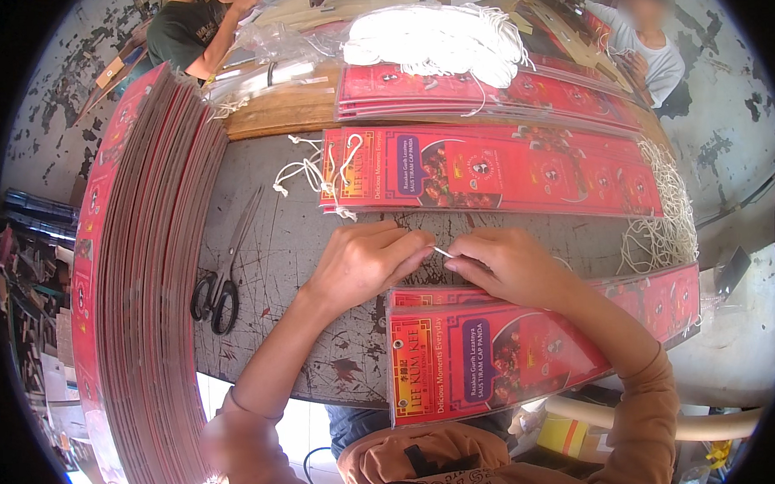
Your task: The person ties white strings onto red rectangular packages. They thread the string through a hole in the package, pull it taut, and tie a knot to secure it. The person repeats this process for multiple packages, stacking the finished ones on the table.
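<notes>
My left hand (371, 255) and my right hand (512, 263) are close together, fingers pinched on a short length of white cord (442, 251) that shows between them. Below them, at the table's near edge, lie long red printed cards (528, 356) in clear plastic, with eyelets at their left end. My right forearm reaches across these cards. Just beyond my hands is another pile of red cards (505, 174). Knotted white cord loops (304, 170) hang from its left end.
Black-handled scissors (223, 286) lie left of my hands on the scratched grey tabletop (273, 263). A tall stack of cards (141, 285) stands at far left. Loose cords (664, 207) gather at right. A white cord bundle (436, 44) rests on more cards behind. Two people sit beyond.
</notes>
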A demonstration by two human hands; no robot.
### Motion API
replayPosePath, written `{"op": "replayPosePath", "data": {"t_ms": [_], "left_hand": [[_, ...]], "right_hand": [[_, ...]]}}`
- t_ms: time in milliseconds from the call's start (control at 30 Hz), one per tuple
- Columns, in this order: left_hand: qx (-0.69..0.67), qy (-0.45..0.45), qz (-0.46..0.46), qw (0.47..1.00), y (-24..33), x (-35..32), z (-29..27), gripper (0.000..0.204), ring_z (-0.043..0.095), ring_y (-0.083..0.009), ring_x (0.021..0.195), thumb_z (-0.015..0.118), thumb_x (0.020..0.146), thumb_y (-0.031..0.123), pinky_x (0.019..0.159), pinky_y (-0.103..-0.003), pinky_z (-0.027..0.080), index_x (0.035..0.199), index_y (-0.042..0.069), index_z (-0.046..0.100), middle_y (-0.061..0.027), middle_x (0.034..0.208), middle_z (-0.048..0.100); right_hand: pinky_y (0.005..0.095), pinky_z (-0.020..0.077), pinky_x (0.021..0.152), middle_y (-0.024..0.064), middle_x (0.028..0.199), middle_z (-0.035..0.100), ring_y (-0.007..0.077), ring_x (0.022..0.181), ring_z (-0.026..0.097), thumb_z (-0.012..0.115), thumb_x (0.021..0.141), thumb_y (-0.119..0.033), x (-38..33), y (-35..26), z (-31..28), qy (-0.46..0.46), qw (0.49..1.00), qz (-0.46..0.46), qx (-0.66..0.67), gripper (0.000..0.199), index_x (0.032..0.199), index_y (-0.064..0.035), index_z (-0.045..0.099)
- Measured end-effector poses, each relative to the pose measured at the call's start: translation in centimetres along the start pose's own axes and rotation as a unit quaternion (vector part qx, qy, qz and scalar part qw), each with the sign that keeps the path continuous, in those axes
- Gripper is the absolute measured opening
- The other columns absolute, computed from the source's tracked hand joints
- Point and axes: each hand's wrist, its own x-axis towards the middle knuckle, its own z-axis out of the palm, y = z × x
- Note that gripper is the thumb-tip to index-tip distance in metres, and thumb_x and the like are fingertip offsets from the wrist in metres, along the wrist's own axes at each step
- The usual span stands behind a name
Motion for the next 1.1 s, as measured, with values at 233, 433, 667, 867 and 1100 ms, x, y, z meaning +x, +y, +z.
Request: {"op": "replayPosePath", "data": {"t_ms": [233,433,667,867,1100], "left_hand": [[0.002,-0.003,0.001,1.0,0.0,0.0,-0.1,0.014,0.058,-0.0175,0.055,0.071,0.079,0.016,0.046,-0.031,0.048,0.088,0.009,0.063,-0.0028,0.063,0.057],[0.016,0.049,-0.023,0.998,0.3,0.3,-0.6,0.022,0.057,-0.0187,0.05,0.071,0.079,0.01,0.046,-0.031,0.045,0.1,0.009,0.063,-0.0047,0.061,0.057],[0.001,0.089,-0.11,0.99,0.3,-0.3,-0.4,0.017,0.058,-0.0155,0.05,0.067,0.084,0.011,0.045,-0.029,0.046,0.1,0.009,0.064,-0.0047,0.062,0.059],[-0.277,0.052,-0.225,0.933,0.7,0.1,0.0,0.01,0.058,-0.007,0.053,0.059,0.091,0.007,0.047,-0.023,0.046,0.1,0.004,0.062,-0.0031,0.066,0.062],[-0.537,-0.002,-0.243,0.807,0.8,-0.1,-0.7,0.018,0.056,-0.0057,0.062,0.052,0.097,0.017,0.058,-0.022,0.044,0.098,0.003,0.062,-0.0012,0.078,0.062]], "right_hand": [[0.0436,0.0443,0.056,0.0123,0.068,0.057,0.0327,0.064,0.058,0.06,0.089,-0.02,0.0,0.2,0.1,0.022,1.0,-0.02,0.005,0.016,0.089,-0.0044,0.057],[0.0379,0.0426,0.054,0.0107,0.069,0.057,0.03,0.061,0.056,0.06,0.089,-0.011,0.1,0.2,-0.1,0.207,0.975,-0.005,0.08,0.01,0.093,-0.003,0.059],[0.0377,0.0421,0.052,0.0078,0.061,0.06,0.0298,0.054,0.058,0.071,0.08,-0.037,-1.0,-3.2,-4.5,-0.131,0.981,0.069,0.122,0.034,0.091,-0.0076,0.058],[0.0413,0.043,0.055,0.0119,0.065,0.061,0.0317,0.062,0.061,0.075,0.072,-0.045,-0.9,-4.1,-4.9,-0.221,0.973,0.062,0.021,0.049,0.095,-0.0071,0.054],[0.0416,0.0414,0.057,0.0131,0.067,0.06,0.032,0.063,0.059,0.075,0.074,-0.036,0.7,-2.4,-5.0,-0.27,0.959,0.067,0.061,0.04,0.086,-0.003,0.056]]}}
